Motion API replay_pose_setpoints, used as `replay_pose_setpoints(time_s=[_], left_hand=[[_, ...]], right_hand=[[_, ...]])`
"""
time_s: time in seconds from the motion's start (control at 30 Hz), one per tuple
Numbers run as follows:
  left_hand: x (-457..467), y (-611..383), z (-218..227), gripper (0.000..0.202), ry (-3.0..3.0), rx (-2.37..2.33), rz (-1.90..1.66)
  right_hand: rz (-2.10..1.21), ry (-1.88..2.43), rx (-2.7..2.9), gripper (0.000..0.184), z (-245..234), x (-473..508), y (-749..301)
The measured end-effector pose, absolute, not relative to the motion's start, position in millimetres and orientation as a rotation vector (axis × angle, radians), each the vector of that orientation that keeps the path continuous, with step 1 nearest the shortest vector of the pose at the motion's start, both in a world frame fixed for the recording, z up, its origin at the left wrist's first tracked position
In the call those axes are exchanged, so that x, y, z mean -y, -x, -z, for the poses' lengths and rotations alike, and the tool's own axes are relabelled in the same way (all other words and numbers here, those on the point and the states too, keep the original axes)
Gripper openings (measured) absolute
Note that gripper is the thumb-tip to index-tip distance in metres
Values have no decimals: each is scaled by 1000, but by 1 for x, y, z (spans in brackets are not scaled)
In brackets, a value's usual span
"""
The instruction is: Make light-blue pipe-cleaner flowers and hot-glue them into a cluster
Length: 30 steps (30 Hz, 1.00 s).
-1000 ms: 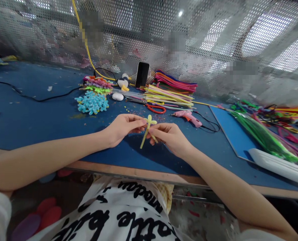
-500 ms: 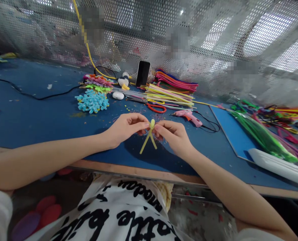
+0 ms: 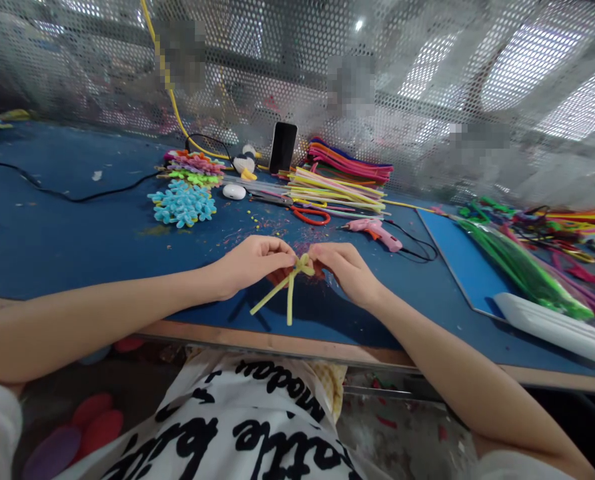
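Both hands pinch one yellow-green pipe cleaner (image 3: 288, 287) just above the blue table mat (image 3: 77, 233). My left hand (image 3: 252, 263) grips its twisted top from the left with fingers closed. My right hand (image 3: 345, 270) pinches the same knot from the right. Two loose ends of the pipe cleaner splay downward toward me, one to the lower left and one straight down.
Behind the hands lie red-handled scissors (image 3: 311, 215), a pink glue gun (image 3: 375, 232), a stack of coloured pipe cleaners (image 3: 342, 179), a phone (image 3: 283, 147) and finished blue flowers (image 3: 182, 205). A green bundle (image 3: 522, 270) and white case (image 3: 552, 327) lie right. A mesh wall stands behind.
The hands have dropped slightly toward the mat and closed together on the pipe cleaner's top. Its small loops have folded into a knot, and the two tails have swung wider apart.
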<state>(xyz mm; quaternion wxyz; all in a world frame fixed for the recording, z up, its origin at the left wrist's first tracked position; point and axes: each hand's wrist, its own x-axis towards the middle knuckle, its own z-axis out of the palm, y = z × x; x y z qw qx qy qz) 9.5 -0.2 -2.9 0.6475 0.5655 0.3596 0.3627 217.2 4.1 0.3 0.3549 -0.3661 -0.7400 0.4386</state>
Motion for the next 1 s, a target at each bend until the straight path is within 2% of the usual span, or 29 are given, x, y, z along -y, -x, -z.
replay_pose_setpoints(time_s=[0.27,0.37,0.57,0.73,0.83,1.0], left_hand=[[2,-7,5,22,-1308,-817,-719],[3,-8,7,21,-1369,-862,-715],[5,-8,6,18,-1527,-927,-749],[9,-7,3,13,-1786,-959,-893],[10,-8,3,13,-1799,-989,-962],[4,-9,8,28,-1391,-913,-1021]], right_hand=[[-750,923,2106,29,-8,2,-213],[-725,911,2160,26,-8,2,-213],[-853,952,2141,23,-7,3,-210],[-1295,1085,1710,21,2,4,-201],[-1502,1045,1475,27,4,3,-197],[-1339,978,1595,40,2,-1,-204]])
